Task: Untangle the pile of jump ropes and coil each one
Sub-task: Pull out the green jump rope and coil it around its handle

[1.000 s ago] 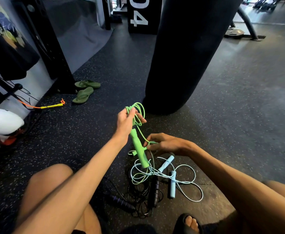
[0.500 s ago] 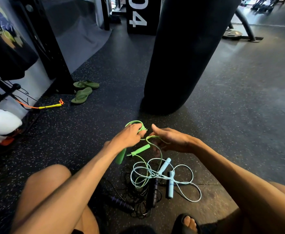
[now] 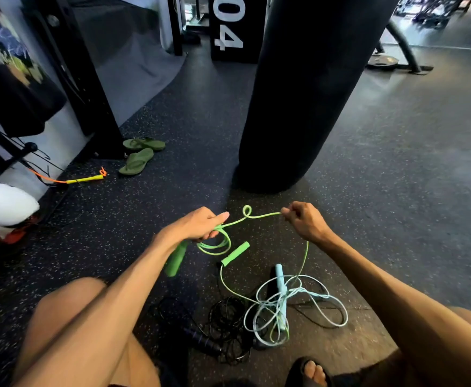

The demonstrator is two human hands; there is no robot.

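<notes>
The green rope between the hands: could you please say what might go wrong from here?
The small loop in the green rope between left hand and right hand could pull into a knot. Its lower length runs through the pale blue rope, so pulling may drag that tangle.
</notes>
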